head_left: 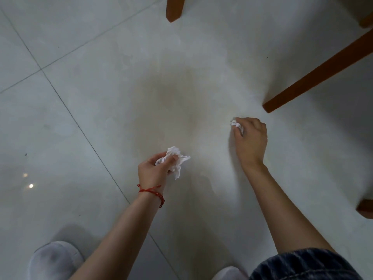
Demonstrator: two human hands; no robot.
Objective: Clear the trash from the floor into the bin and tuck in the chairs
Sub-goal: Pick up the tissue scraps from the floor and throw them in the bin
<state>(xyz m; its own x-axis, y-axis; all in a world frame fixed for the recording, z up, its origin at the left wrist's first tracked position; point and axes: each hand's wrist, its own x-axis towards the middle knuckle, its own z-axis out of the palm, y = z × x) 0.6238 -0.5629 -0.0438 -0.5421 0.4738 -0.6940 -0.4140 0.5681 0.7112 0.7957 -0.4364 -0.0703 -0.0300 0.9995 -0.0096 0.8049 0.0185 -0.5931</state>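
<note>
- Pale grey tiled floor (80, 57) fills the view, glossy, with dark grout lines running diagonally at the left and a faint brownish patch at centre.
- Reddish-brown wooden chair legs: one long leg (314, 73) slants in from the far right and meets the floor just beyond the right hand; a second leg (174, 9) shows at the far top centre.
- Dark blue denim garment (302, 263) at the near right edge.
- Light grey slipper (54, 261) at the near left.
- Left hand (153, 170), red cord bracelet (155, 193) at the wrist, fingers curled closed around a crumpled white tissue (177, 160), held at centre; contact with the floor cannot be determined.
- Right hand (251, 140), farther and to the right, fingertips pinched on a small white paper scrap (235, 123) low at floor level.
</note>
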